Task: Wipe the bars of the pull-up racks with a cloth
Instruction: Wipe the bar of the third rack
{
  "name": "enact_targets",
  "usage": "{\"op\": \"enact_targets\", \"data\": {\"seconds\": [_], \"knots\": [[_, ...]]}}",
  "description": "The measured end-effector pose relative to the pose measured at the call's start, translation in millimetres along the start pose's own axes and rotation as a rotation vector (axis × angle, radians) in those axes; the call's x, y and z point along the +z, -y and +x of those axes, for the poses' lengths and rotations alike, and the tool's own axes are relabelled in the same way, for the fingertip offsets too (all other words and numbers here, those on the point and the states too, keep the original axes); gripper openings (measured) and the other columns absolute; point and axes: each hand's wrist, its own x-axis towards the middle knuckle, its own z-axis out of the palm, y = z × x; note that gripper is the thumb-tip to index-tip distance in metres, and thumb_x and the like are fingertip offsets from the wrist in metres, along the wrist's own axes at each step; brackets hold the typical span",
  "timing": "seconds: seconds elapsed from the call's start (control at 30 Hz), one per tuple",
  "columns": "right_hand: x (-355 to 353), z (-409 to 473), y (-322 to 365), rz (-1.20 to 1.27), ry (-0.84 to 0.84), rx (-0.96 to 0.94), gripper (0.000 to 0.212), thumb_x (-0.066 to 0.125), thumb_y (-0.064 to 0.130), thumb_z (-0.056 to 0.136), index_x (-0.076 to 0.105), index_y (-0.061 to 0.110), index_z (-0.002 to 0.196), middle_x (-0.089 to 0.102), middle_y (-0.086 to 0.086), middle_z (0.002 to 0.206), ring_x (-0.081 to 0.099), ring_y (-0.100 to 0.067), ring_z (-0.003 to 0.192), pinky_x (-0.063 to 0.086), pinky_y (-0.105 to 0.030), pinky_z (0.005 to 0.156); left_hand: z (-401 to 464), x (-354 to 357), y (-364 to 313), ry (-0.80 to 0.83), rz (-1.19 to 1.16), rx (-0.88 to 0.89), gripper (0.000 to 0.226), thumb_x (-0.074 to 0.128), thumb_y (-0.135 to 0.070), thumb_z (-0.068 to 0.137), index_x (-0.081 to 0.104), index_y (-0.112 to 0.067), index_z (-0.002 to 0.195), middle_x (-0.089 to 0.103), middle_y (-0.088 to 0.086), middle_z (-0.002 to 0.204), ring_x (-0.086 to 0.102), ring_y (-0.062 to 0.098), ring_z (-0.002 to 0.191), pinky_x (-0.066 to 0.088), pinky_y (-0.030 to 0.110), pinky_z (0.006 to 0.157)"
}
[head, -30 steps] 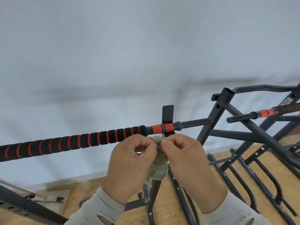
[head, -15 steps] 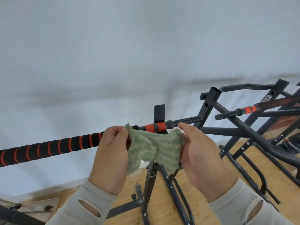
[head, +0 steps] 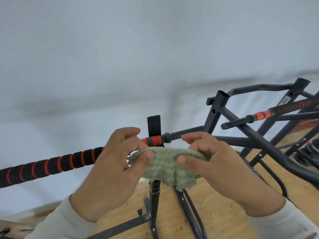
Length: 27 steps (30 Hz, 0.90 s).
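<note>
A plain white wall (head: 155, 57) fills the far side and most of the view. Below it lies a wooden floor (head: 221, 219) of light, speckled boards. At the far right, black coil springs (head: 309, 155) rest on the floor. Pale sleeves (head: 57, 225) cover the forearms.

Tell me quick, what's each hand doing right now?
Left hand: closed, pinching the green cloth at its left edge.
Right hand: closed, pinching the cloth's right edge.

Head-worn view, forward and down, close over hands (head: 160, 163)
</note>
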Motion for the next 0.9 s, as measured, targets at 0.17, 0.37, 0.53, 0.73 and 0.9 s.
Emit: {"op": "enact_targets", "data": {"seconds": [0.17,0.37,0.53,0.73,0.9], "knots": [[-3,22,-12,0.924,0.064,0.280,0.029,0.070,0.019,0.087,0.072,-0.002,0.109,0.077,-0.019,0.103,0.076,-0.032,0.087,0.062,-0.035,0.065,40,20,-18,-0.067,-0.219,-0.208,0.025,0.061,-0.043,0.094,0.067,-0.023,0.080,0.069,-0.002,0.076,0.060,0.005,0.062,0.047,0.015,0.057],[3,42,-25,0.627,-0.210,0.288,0.012,0.075,0.024,0.090,0.077,0.014,0.096,0.080,-0.008,0.092,0.078,-0.027,0.081,0.063,-0.041,0.066,55,47,-31,-0.356,-0.099,-0.181,0.019,0.072,-0.040,0.087,0.062,-0.027,0.076,0.065,-0.010,0.073,0.061,0.007,0.070,0.047,0.015,0.060],[3,43,-16,0.751,-0.024,0.259,0.038,0.053,0.041,0.101,0.081,0.016,0.096,0.079,-0.011,0.097,0.076,-0.028,0.094,0.060,-0.044,0.085,44,71,-58,-0.059,0.132,0.159,0.013,0.066,-0.031,0.093,0.069,-0.034,0.105,0.063,-0.021,0.099,0.055,-0.002,0.103,0.040,0.006,0.089],[-36,57,-37,0.952,-0.031,0.320,0.029,0.060,0.021,0.095,0.073,0.000,0.110,0.076,-0.021,0.109,0.076,-0.032,0.096,0.062,-0.042,0.078,36,48,-52,0.016,-0.152,0.018,0.027,0.063,-0.016,0.096,0.075,-0.039,0.102,0.068,-0.032,0.112,0.068,-0.003,0.099,0.050,0.008,0.080],[-43,90,-42,0.389,-0.219,-0.025,0.023,0.056,0.028,0.104,0.075,0.020,0.114,0.079,0.000,0.103,0.075,-0.016,0.096,0.059,-0.042,0.094,62,40,15,-0.028,0.548,-0.191,0.046,0.050,-0.052,0.094,0.055,-0.029,0.133,0.062,-0.010,0.131,0.060,0.014,0.113,0.049,0.033,0.098]]}}
